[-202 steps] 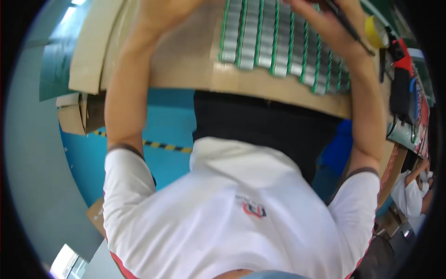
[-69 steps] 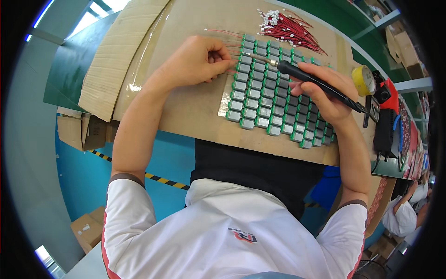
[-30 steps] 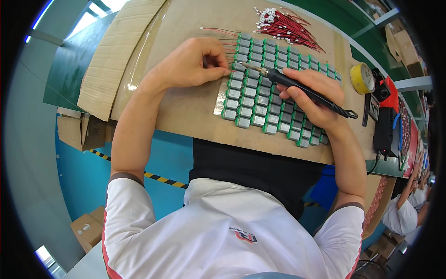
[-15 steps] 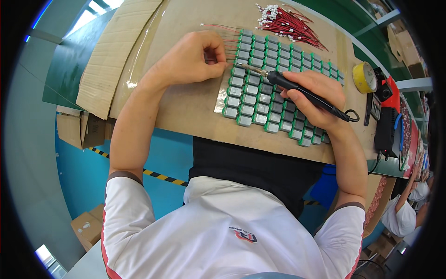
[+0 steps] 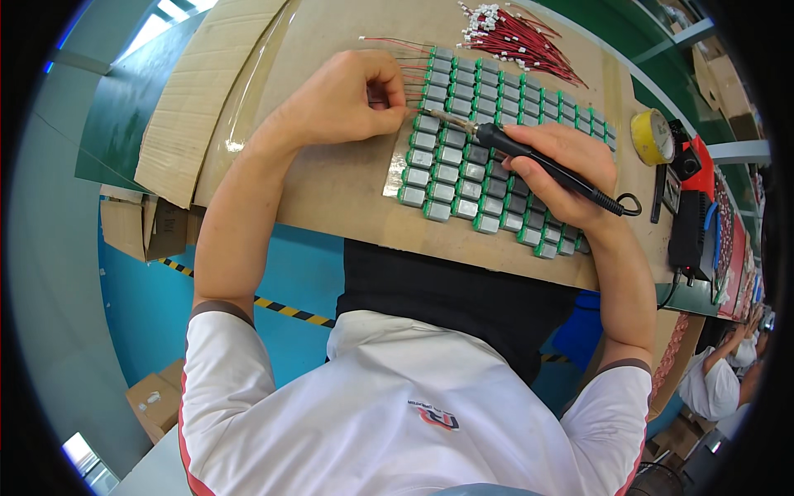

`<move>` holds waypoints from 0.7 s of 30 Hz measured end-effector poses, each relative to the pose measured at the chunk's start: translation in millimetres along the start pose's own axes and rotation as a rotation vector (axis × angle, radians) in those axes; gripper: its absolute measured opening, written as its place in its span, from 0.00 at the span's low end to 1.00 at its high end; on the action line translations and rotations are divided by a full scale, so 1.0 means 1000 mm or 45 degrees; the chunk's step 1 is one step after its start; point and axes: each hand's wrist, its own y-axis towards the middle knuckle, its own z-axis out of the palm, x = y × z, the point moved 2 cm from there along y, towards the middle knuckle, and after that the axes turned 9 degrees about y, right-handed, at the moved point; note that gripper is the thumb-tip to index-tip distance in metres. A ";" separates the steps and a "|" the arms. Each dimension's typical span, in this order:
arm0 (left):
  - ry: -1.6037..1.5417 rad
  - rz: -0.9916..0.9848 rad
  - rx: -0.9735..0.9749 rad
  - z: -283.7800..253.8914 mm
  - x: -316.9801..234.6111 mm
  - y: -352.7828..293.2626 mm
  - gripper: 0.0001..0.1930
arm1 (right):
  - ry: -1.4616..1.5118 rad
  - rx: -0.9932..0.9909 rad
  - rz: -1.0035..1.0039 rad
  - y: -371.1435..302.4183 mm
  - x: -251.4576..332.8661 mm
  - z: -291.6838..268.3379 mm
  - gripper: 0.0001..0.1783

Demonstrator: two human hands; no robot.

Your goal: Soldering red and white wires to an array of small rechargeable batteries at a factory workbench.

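Note:
My right hand (image 5: 571,165) is closed round the black handle of a soldering iron (image 5: 529,153). Its metal tip points left and meets the edge of one block in the left column. Close to that tip, the thumb and forefinger of my left hand (image 5: 356,99) are pinched together on what looks like a thin wire, mostly hidden by the fingers. Both hands are over the left side of a slanted grid of small grey blocks with green ends (image 5: 442,174). From the upper blocks of that column, thin red and dark wires (image 5: 393,40) run out to the left.
A heap of red wires with white connectors (image 5: 517,41) lies beyond the grid. To the right are a yellow tape roll (image 5: 652,138) and a black box with a cord (image 5: 688,236). Folded cardboard (image 5: 207,99) borders the left of the cardboard-covered table (image 5: 331,198). Other people sit far right.
Both hands hold nearly the same pose, the iron's tip staying at the left column. The view has shifted very slightly.

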 end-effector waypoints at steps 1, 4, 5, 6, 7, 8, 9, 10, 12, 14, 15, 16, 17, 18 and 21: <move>0.000 -0.001 0.001 0.000 -0.001 0.000 0.08 | -0.005 0.000 0.002 0.000 0.000 0.000 0.18; 0.013 -0.012 0.001 -0.001 -0.002 0.000 0.09 | -0.014 -0.001 -0.002 0.000 0.000 0.000 0.18; 0.005 -0.009 -0.004 0.000 0.000 0.000 0.09 | -0.018 -0.001 -0.009 0.000 0.000 0.000 0.18; -0.002 -0.006 -0.009 0.001 0.000 0.000 0.09 | -0.018 -0.001 -0.008 0.000 0.000 0.000 0.18; -0.002 -0.006 -0.009 0.001 0.001 0.000 0.09 | -0.017 -0.001 -0.011 0.000 -0.001 0.000 0.18; 0.003 -0.012 -0.007 0.001 0.001 0.000 0.09 | -0.015 -0.001 -0.013 0.000 -0.001 0.000 0.18; 0.007 -0.019 -0.004 0.001 0.001 0.000 0.09 | -0.014 -0.001 -0.013 0.000 -0.001 0.000 0.18; 0.008 -0.020 -0.005 0.000 0.000 0.000 0.09 | -0.012 0.000 -0.009 0.000 -0.001 0.000 0.18; 0.013 -0.016 -0.004 0.000 -0.001 0.000 0.08 | -0.012 0.001 -0.005 0.000 0.000 0.000 0.18; 0.020 -0.020 -0.002 0.000 -0.001 0.001 0.08 | -0.018 0.006 0.003 0.000 0.000 0.000 0.18; 0.028 -0.024 0.001 0.000 -0.001 0.001 0.08 | -0.018 0.006 0.003 0.000 0.000 0.000 0.18; 0.028 -0.024 0.001 0.000 -0.001 0.001 0.08 | -0.014 0.003 -0.003 0.000 0.000 0.000 0.18; 0.030 -0.017 -0.003 0.000 -0.001 0.001 0.08 | -0.011 -0.001 -0.009 -0.001 0.000 0.000 0.18; 0.031 -0.010 -0.007 0.000 -0.001 0.000 0.08 | -0.010 -0.001 -0.009 -0.001 0.000 0.000 0.18; 0.028 -0.013 -0.006 0.000 -0.003 0.000 0.08 | -0.027 0.007 -0.017 -0.001 0.000 0.000 0.18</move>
